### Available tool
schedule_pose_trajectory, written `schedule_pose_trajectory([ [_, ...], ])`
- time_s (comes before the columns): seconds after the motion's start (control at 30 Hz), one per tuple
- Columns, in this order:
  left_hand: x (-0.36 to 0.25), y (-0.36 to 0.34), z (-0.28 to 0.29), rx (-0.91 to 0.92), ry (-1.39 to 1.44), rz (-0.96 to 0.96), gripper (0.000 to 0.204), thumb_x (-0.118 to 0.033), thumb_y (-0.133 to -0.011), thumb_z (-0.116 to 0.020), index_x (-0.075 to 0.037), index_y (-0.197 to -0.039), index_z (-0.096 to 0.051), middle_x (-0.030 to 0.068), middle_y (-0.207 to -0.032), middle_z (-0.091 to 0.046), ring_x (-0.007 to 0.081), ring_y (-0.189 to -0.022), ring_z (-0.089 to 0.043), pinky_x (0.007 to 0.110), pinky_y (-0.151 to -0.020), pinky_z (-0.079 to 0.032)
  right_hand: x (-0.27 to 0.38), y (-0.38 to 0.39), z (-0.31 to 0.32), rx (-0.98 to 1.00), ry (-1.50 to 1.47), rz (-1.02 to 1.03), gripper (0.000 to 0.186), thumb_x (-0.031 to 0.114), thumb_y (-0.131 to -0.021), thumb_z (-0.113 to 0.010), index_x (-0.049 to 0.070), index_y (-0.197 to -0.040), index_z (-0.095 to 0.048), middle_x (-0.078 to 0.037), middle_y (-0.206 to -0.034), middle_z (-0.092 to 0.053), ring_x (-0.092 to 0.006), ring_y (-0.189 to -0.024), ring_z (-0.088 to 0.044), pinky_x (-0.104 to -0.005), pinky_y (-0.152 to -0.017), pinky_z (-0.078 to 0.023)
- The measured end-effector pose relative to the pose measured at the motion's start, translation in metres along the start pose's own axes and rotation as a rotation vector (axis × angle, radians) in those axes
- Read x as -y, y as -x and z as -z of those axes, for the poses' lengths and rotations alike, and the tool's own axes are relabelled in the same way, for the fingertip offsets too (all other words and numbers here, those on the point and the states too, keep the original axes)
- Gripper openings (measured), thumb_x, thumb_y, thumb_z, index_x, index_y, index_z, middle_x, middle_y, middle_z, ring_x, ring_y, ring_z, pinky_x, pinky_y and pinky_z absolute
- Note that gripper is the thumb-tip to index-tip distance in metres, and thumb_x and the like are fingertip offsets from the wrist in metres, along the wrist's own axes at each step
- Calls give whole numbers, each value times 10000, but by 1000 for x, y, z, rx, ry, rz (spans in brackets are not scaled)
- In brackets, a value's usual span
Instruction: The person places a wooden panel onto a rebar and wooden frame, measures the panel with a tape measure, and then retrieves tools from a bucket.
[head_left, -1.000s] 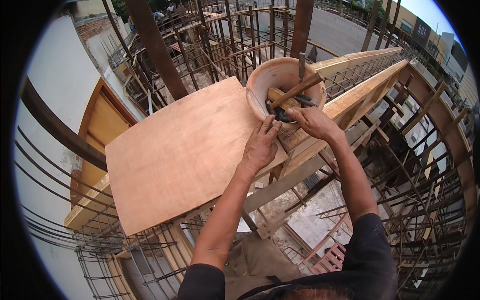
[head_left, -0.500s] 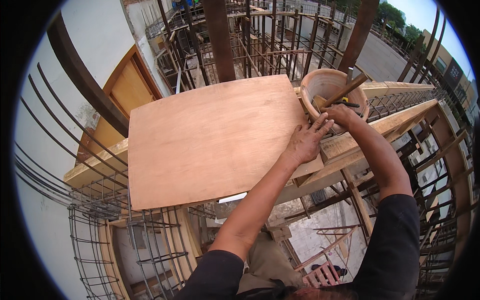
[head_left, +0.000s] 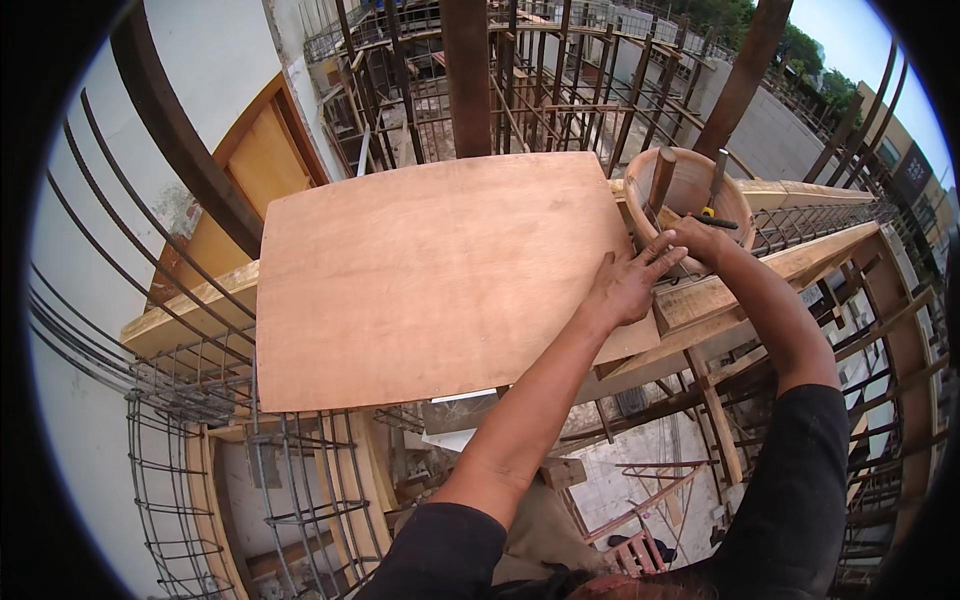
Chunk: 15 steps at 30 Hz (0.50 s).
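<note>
A flat plywood sheet [head_left: 430, 285] lies in front of me. At its right end stands a dusty, clay-coloured bucket [head_left: 740, 205] with tools in it. My right hand [head_left: 702, 243] reaches over the near rim into the bucket; its fingertips are hidden inside. My left hand [head_left: 628, 285] has its fingers stretched out at the bucket's near rim, beside the sheet's right edge. In the bucket, a thick wooden handle [head_left: 662, 180] stands nearly upright on the left. A metal-ended tool [head_left: 719, 172] leans at the far right, near a black bar-like piece [head_left: 714, 220].
Wooden formwork beams [head_left: 775, 265] and a rebar cage [head_left: 800, 222] run off to the right. At the lower left is another rebar cage [head_left: 300, 490]; bent bars rise beside the white wall [head_left: 85, 480]. Brown posts [head_left: 468, 80] stand behind the sheet. The floor [head_left: 620, 475] lies well below.
The wooden handle in the bucket has swung from leaning far right to nearly upright on the left. The view has shifted slightly. Both hands remain at the bucket's near rim.
</note>
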<state>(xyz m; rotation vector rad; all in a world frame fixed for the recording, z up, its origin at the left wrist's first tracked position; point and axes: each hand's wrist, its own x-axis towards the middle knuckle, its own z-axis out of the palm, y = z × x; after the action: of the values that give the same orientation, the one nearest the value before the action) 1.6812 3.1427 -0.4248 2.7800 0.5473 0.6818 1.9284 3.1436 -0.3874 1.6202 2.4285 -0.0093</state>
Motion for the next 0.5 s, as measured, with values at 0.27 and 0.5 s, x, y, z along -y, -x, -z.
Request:
schedule_pose_trajectory([
  [0.27, 4, 5, -19, -88, 30, -32, 690, -48, -847, -559, -298, -1467, -385, -35, -1602, -244, 321, -1279, -500, 574, -1042, -404, 18, 1, -9, 120, 679, -59, 180, 170, -757, -657, 116, -928, -652, -106, -949, -684, -291, -935, -669, -439, -774, -503],
  [0.5, 8, -7, -19, -138, 153, 33, 736, -43, -812, -597, -292, -1461, -355, -15, -1583, -279, 316, -1241, -531, 528, -1036, -427, 24, -5, 10, 194, 229, -337, 285, 238, -839, -638, 151, -1108, -672, -128, -1080, -697, -292, -1014, -678, -431, -840, -540],
])
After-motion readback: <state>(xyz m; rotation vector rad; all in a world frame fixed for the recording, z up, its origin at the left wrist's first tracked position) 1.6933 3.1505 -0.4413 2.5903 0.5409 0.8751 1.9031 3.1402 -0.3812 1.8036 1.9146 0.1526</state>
